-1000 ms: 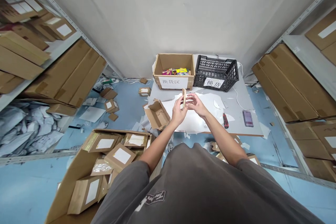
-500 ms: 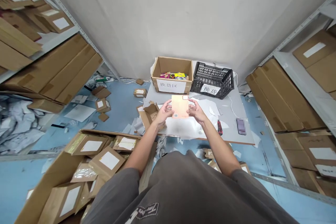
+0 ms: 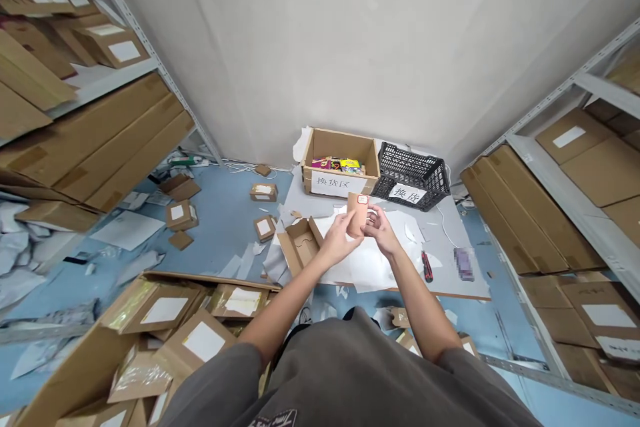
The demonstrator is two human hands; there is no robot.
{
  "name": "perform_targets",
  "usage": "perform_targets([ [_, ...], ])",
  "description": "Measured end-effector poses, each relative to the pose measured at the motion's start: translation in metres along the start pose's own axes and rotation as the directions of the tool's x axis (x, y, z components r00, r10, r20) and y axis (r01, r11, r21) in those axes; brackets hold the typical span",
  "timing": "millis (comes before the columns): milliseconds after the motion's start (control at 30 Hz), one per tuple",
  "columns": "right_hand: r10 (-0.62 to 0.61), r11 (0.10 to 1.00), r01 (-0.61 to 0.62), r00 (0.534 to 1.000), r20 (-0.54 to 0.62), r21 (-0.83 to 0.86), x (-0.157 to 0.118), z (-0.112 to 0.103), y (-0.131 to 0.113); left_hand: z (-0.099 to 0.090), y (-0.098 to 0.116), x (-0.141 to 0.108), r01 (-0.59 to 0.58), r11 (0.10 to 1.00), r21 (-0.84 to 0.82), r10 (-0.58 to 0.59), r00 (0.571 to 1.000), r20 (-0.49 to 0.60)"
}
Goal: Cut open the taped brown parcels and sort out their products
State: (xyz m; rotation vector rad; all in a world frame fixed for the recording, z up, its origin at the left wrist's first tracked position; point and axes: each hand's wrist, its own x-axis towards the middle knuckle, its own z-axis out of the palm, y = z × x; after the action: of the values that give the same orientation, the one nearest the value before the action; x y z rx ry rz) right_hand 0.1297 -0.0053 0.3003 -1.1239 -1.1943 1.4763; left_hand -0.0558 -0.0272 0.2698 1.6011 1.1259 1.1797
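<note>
Between my two hands, above the table, is a small orange-tan box with a red-edged label at its upper corner. It is turned so that a narrow face shows. My left hand grips its left side and lower edge. From the right, my right hand has its fingers closed on the box's other side. Left of my left hand lies an opened cardboard box. White paper is spread on the table under my hands.
At the table's back stand a cardboard box of colourful packets and a black plastic crate. A red-black tool and a blurred-out purple item lie right. A large carton of parcels stands lower left; shelves flank both sides.
Both hands have turned the box from its broad barcoded face to a narrower side. My left hand has shifted right with it, and the camera view has moved slightly.
</note>
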Motion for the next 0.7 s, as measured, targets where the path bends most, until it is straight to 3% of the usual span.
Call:
perform_targets([
  [167, -0.081, 0.992, 0.081, 0.997, 0.011, -0.095, 0.017, 0.020, -0.005, 0.001, -0.020, 0.019, 0.094, 0.944, -0.315, -0.106, 0.994, -0.020],
  [267, -0.145, 0.966, 0.113, 0.982, -0.124, -0.234, 0.032, 0.009, -0.005, -0.013, -0.031, 0.040, 0.176, 0.857, -0.485, -0.202, 0.979, -0.001],
  [367, -0.119, 0.972, 0.090, 0.985, -0.125, -0.215, 0.053, -0.007, 0.000, -0.024, -0.038, 0.064, 0.231, 0.811, -0.537, -0.227, 0.971, 0.075],
  [500, -0.076, 0.996, 0.070, 0.993, -0.091, -0.063, 0.088, -0.021, 0.012, -0.029, -0.044, 0.097, 0.204, 0.882, -0.425, -0.223, 0.975, 0.006],
  [600, -0.094, 0.995, 0.090, 0.989, -0.115, -0.036, 0.121, -0.031, 0.017, -0.032, -0.048, 0.123, 0.156, 0.973, -0.169, -0.166, 0.985, -0.049],
  [700, -0.121, 0.992, 0.116, 0.986, -0.118, -0.048, 0.158, -0.045, 0.016, -0.033, -0.050, 0.161, 0.091, 0.989, 0.112, -0.092, 0.996, 0.000],
])
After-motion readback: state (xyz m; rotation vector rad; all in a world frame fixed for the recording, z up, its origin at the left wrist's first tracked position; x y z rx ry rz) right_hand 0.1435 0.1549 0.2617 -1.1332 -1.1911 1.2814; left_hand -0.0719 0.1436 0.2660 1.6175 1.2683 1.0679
